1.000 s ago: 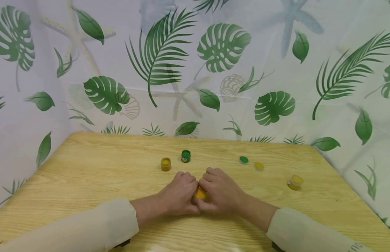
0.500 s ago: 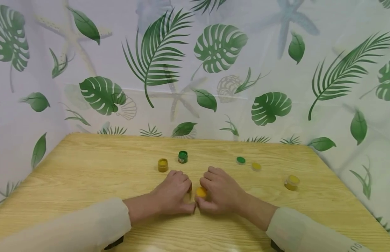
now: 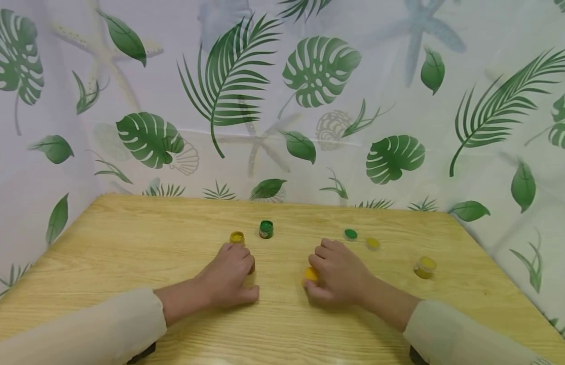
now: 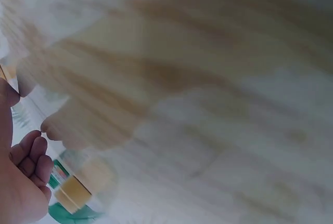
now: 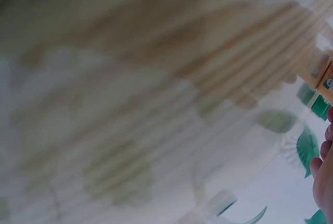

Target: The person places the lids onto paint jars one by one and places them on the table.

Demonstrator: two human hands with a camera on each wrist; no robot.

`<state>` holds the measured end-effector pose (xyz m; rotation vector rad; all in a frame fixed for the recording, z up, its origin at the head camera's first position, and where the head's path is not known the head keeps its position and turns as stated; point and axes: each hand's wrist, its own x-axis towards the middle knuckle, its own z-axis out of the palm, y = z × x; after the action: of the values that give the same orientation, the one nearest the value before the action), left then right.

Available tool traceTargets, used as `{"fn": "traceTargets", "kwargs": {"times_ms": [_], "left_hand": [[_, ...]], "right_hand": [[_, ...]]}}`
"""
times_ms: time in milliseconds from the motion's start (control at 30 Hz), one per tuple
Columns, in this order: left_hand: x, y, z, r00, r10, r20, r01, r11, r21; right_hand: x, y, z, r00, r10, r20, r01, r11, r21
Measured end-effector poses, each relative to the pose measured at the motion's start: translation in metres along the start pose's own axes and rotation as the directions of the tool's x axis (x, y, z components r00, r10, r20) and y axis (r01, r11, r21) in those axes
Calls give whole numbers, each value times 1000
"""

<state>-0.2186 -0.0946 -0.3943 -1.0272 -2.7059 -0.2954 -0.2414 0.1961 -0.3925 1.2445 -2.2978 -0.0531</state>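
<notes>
In the head view my left hand (image 3: 227, 278) curls palm down over the table, left of centre, mostly hiding what its fingers hold. A labelled orange paint jar (image 5: 328, 83) at the edge of the right wrist view appears to be in that hand. My right hand (image 3: 339, 274) pinches a flat yellow-orange lid (image 3: 311, 275) between thumb and fingers, right of centre. Just beyond the left hand, partly covered by it, stands an uncovered yellow paint jar (image 3: 237, 237). An uncovered green paint jar (image 3: 266, 229) is behind it to the right.
A green lid (image 3: 350, 234) and a yellow lid (image 3: 373, 244) lie beyond the right hand. Farther right stands a yellow paint jar (image 3: 425, 267) that looks lidded. The wooden table (image 3: 141, 238) ends at a leaf-patterned cloth (image 3: 264, 101).
My hands were together around the orange jar and have drawn apart. The left hand has moved left towards the yellow jar; the right has moved right with the lid.
</notes>
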Motion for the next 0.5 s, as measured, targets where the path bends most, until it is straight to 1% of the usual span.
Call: {"fn": "traceTargets", "kwargs": {"times_ms": [100, 233, 400, 500], "left_hand": [[-4, -7, -1, 1000, -16, -13, 16, 1000, -12], [-9, -15, -1, 999, -45, -25, 45, 999, -6], [-13, -24, -4, 994, -110, -6, 110, 994, 9], [-14, -29, -6, 991, -137, -5, 137, 990, 28]], "right_hand": [[-8, 7, 0, 1000, 16, -10, -16, 1000, -3], [-20, 18, -1, 999, 33, -36, -33, 999, 0], [-34, 30, -4, 997, 73, -22, -73, 997, -7], [-42, 37, -6, 995, 98, -8, -98, 995, -19]]}}
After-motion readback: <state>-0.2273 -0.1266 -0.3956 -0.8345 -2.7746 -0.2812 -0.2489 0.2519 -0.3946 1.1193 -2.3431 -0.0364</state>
